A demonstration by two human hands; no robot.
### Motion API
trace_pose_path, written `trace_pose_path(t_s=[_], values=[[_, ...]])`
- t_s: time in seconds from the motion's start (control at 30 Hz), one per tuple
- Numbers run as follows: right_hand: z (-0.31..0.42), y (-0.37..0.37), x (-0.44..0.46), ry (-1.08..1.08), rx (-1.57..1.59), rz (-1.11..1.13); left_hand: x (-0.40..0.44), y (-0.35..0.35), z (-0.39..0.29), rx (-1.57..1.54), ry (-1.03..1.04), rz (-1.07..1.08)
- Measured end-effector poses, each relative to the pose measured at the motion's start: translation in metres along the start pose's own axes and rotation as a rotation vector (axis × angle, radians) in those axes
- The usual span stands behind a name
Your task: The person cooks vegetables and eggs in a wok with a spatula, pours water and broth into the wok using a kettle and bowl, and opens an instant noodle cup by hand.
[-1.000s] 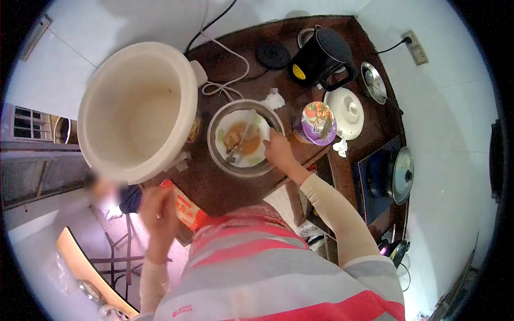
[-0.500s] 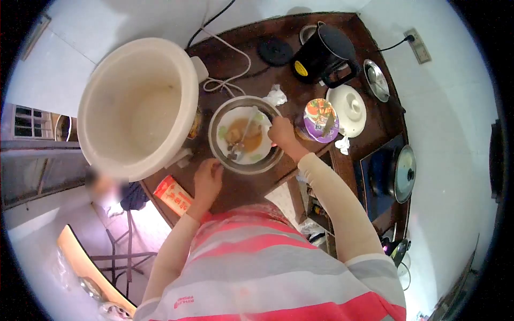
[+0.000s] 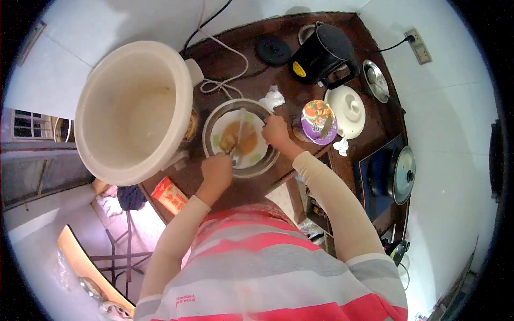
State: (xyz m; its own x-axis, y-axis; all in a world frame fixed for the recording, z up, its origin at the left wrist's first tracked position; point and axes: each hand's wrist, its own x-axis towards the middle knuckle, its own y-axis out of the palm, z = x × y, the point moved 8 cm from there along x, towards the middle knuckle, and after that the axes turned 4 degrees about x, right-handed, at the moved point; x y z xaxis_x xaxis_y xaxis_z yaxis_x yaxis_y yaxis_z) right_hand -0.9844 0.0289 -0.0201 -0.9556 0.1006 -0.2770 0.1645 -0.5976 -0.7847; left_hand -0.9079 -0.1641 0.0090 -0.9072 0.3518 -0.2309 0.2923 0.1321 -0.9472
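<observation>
- At the near-left side of the metal basin (image 3: 209, 131), the left hand (image 3: 217, 172) has arrived, having left the red packet (image 3: 169, 196) on the desk.
- Right hand (image 3: 276, 132) stays at the opposite side, so both sides now seem attended.
- Inside the basin sits the white dish (image 3: 227, 119) with brown liquid.
- Each grip is curled; whether either has hold of dish or rim, I cannot tell.

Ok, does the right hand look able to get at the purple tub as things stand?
Probably yes: the purple tub stands just beside the right hand, with nothing visible blocking between. It would likely have to leave the metal bowl's edge first.
</observation>
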Motion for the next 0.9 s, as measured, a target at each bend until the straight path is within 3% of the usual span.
trace_pose_path(t_s=[0.13,0.23,0.47,0.67,0.77,0.9], values=[[0.014,-0.011,-0.008,-0.069,-0.065,-0.102,0.008,0.009,0.006,-0.006,-0.013,-0.126],[0.002,-0.003,-0.003,-0.068,-0.111,-0.031,-0.012,-0.025,0.014,-0.133,-0.112,-0.241],[0.024,-0.008,-0.012,0.006,-0.201,-0.011,-0.048,0.002,0.050,-0.395,-0.294,-0.433],[0.021,-0.001,-0.009,-0.013,-0.193,0.002,-0.041,0.034,0.061,-0.863,-0.415,-0.315],[0.015,-0.001,-0.010,-0.006,-0.107,-0.025,-0.039,0.033,0.060,-0.654,-0.286,-0.398],[0.009,0.003,-0.012,-0.007,-0.048,-0.060,-0.037,0.055,0.066,-0.820,-0.348,-0.356]])
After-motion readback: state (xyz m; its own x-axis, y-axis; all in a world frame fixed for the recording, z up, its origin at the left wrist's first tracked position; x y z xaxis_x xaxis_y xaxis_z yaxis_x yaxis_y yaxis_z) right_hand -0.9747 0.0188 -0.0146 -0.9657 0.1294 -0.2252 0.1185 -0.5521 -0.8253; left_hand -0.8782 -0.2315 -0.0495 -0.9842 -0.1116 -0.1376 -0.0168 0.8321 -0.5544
